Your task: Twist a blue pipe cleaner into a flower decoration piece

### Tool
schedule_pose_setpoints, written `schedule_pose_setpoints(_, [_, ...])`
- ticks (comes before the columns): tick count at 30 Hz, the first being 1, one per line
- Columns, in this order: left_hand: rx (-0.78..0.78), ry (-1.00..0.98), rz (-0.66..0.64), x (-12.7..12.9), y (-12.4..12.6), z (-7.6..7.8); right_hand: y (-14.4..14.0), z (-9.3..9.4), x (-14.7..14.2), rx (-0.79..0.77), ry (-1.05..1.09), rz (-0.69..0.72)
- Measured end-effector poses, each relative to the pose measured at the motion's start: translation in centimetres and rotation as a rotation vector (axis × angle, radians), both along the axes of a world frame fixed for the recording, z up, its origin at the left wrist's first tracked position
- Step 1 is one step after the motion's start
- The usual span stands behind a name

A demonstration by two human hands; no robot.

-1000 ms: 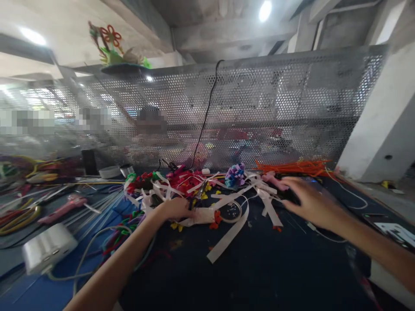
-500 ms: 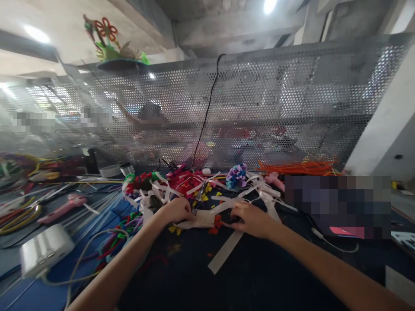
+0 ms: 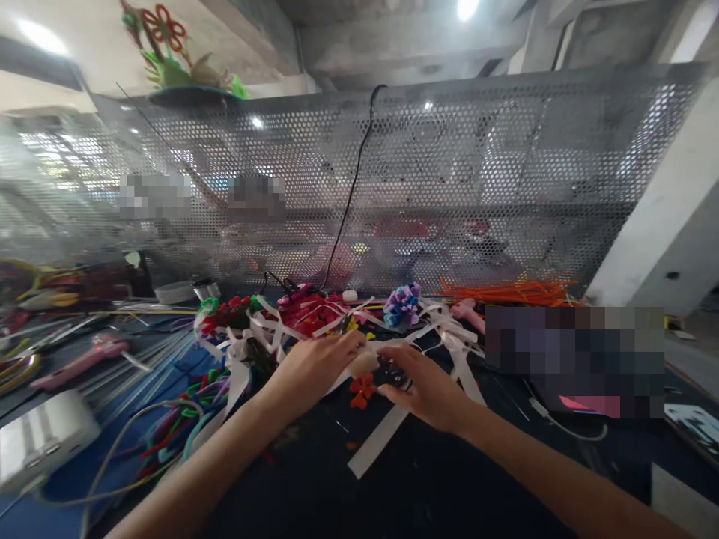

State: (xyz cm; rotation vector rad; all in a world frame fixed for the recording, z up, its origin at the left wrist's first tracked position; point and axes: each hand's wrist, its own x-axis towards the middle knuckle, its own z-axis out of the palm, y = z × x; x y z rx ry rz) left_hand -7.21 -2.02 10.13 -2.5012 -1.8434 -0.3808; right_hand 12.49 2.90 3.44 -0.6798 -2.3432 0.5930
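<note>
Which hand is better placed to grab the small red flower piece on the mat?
Right, probably. The right hand sits beside the red flower piece with fingertips nearly on it, while the left hand is closed on a pale roll.

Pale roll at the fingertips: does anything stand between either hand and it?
Nothing visible does. The left hand already grips the pale roll, and the right hand sits right beside it.

A pixelated patch (image 3: 573,359) hides things right of both hands.
</note>
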Motion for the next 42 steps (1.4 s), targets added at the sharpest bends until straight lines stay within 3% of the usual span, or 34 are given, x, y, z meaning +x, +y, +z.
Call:
schedule_pose_setpoints(7, [-0.049, -0.072, -0.126, 2.1, -1.4, 0.1, -1.1, 1.4, -0.2, -0.024, 0.029, 0.01])
schedule_pose_setpoints(14, [-0.281, -0.482, -0.125, 1.3, 0.5, -1.5, -0.9, 1.4, 0.2, 0.054, 0.0, 0.072])
schedule_pose_setpoints(16, [-0.336, -0.52, -0.128, 1.1, 1.0, -2.0, -0.8, 1.2, 0.3, 0.045, -0.035, 0.105])
schedule_pose_setpoints(22, [-0.265, -0.384, -0.122, 0.3, 1.6, -1.8, 0.5, 1.2, 0.8, -0.118, -0.014, 0.088])
schedule_pose_setpoints(25, [-0.15, -0.202, -0.033, -1.3, 2.2, -1.7, 2.3, 0.8, 1.4, -0.239, 0.133, -0.033])
schedule_pose_setpoints(28, [-0.108, -0.183, 0.047, -3.0, 3.0, -2.3, 5.0, 0.0, 2.3, -0.381, 0.319, -0.087])
schedule_pose_setpoints(30, [-0.139, -0.182, 0.066, -3.8, 3.6, -3.1, 6.7, -0.3, 3.5, -0.273, 0.325, -0.173])
schedule_pose_setpoints(32, [-0.199, -0.147, 0.044, -4.0, 3.9, -4.0, 8.1, -0.3, 5.1, -0.05, 0.143, -0.333])
schedule_pose_setpoints(34, [-0.25, -0.084, 0.016, -3.9, 4.0, -4.7, 9.2, -0.2, 6.7, 0.044, 0.021, -0.429])
schedule_pose_setpoints(38, [-0.299, 0.025, 0.006, -3.4, 4.2, -5.3, 10.6, -0.9, 8.7, 0.075, -0.181, -0.497])
schedule_pose_setpoints(42, [-0.37, 0.049, -0.038, -3.3, 3.9, -4.6, 12.0, -2.0, 8.3, 0.097, -0.331, -0.502])
